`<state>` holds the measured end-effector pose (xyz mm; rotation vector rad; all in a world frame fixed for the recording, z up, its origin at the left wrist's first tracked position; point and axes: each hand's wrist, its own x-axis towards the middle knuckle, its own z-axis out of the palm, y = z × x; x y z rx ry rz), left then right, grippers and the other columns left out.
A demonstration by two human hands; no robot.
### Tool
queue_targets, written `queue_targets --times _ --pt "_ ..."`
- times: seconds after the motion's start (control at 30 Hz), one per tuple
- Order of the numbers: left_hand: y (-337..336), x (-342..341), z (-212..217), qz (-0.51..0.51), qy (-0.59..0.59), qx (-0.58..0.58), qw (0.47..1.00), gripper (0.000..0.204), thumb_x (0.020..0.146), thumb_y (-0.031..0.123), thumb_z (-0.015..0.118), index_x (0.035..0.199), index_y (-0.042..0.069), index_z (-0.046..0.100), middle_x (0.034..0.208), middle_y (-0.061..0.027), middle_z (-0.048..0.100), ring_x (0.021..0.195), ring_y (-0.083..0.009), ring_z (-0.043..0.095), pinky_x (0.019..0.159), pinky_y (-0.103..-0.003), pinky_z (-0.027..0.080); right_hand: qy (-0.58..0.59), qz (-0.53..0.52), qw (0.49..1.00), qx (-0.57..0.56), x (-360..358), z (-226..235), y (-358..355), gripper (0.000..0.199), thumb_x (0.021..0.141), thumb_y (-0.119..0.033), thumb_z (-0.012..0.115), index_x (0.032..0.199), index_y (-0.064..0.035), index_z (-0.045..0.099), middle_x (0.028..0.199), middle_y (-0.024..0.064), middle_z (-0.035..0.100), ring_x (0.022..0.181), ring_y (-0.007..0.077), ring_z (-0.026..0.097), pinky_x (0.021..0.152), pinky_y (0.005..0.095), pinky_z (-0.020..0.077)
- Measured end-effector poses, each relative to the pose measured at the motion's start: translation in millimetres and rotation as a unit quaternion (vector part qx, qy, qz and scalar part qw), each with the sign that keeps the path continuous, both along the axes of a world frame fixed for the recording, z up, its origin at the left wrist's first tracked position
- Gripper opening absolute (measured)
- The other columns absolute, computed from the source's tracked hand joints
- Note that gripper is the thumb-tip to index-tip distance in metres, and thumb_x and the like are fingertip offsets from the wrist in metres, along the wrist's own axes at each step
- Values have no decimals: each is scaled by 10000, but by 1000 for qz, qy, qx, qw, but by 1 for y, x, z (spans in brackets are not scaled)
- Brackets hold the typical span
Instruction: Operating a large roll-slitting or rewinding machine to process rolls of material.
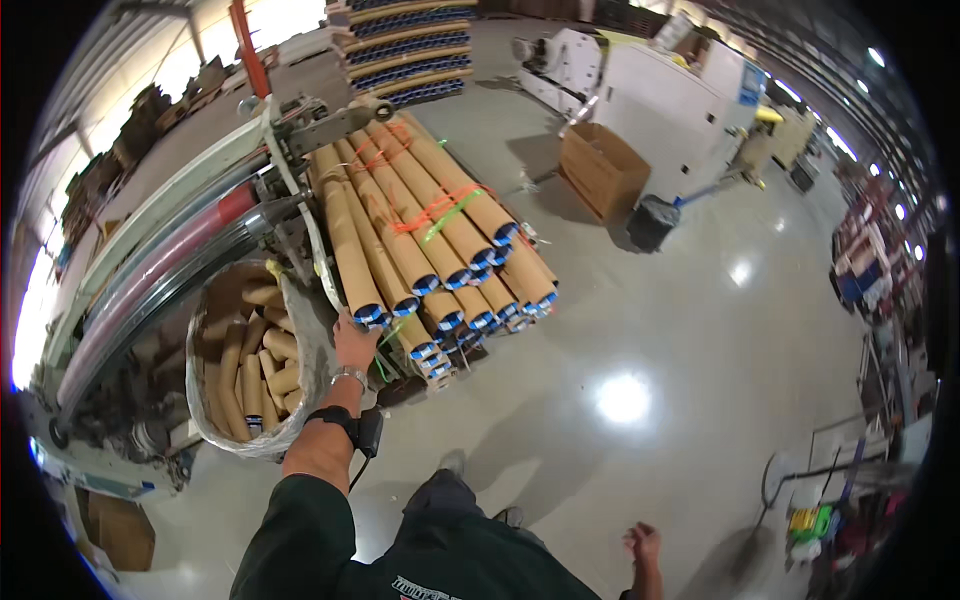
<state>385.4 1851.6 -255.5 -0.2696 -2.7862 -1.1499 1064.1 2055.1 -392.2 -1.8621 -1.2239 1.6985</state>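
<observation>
My left hand [356,343] reaches forward to the near end of a long brown cardboard tube [347,250] at the left side of a stack. Its fingers close round the tube's blue-lined end and are partly hidden. More cardboard tubes [452,215] lie beside and under it, with their open blue-lined ends toward me. Red and green string crosses the top of the stack. My right hand [643,542] hangs low at my right side, holding nothing, with its fingers loosely apart.
A lined bin [318,345] of short tube pieces stands left of the stack, beside a roller machine [190,235]. Another tube stack [408,50] rises behind. A cardboard box [603,170], a black bin [654,222] and a white machine [665,115] stand at the far right.
</observation>
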Motion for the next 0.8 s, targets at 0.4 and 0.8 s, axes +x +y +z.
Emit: queue_targets --times 0.4,0.8 --pt "61 -132 -100 43 -129 185 973 711 625 248 740 1185 -2 380 1008 -190 621 957 -323 601 822 -380 460 116 361 919 113 -407 115 173 364 796 -81 597 1138 -2 500 1016 116 586 854 188 600 729 293 485" --pt "-8 214 -20 123 -219 372 894 838 588 133 807 1289 -18 373 1180 -154 548 1101 -243 529 915 -362 441 155 683 703 -123 -723 88 26 503 831 -301 623 1210 -21 446 1006 98 608 925 183 592 739 310 499"
